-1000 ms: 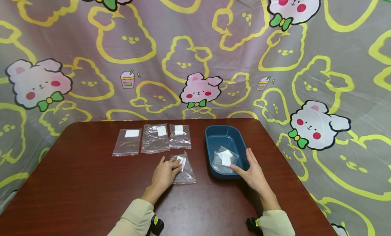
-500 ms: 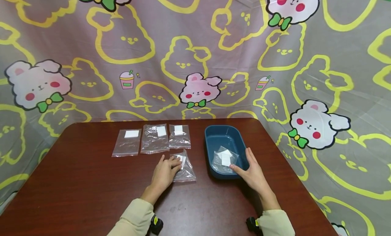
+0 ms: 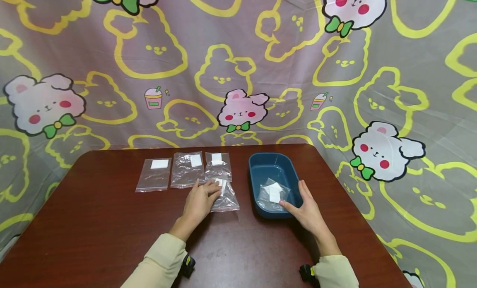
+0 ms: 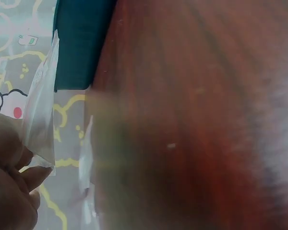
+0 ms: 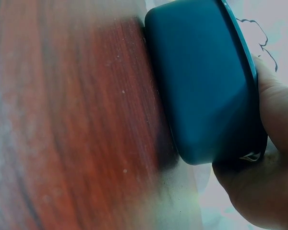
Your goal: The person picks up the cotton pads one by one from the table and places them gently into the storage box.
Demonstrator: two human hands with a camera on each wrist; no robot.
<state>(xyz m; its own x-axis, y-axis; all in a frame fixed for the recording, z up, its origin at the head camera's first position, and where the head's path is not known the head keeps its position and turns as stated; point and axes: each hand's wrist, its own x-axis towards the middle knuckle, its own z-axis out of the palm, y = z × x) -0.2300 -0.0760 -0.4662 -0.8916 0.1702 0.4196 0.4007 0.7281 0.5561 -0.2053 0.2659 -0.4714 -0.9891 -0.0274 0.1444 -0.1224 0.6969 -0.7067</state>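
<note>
Zip bag (image 3: 228, 203), clear and carrying a white piece (image 3: 223, 188), is found at the centre of the head view. Near its upper part it is pinched between the thumb and fingers of the left hand (image 3: 199, 200); in the left wrist view it appears raised off the tabletop (image 3: 234, 250). The white piece is probably used as the firmer place to grip, the film being limp.

To the right of the frame, the near right corner of a blue bin (image 3: 273, 214) is clasped by the right hand (image 3: 310, 213), the thumb over the rim and the fingers along the outer side. This hold is judged to be for steadying. Within the bin, at its near end, a bagged item (image 3: 263, 200) with white inside is noted.

Farther off, left of the bin, a left bag (image 3: 152, 181), a middle bag (image 3: 185, 177) and a right bag (image 3: 219, 172) are laid in a row, presumably so that each can be taken singly. The right bag is partly overlapped in view by the held one; contact cannot be confirmed.

At the back, a cartoon-printed cloth (image 3: 193, 79) is hung. No brand or writing can be read; the white pieces appear blank.
</note>
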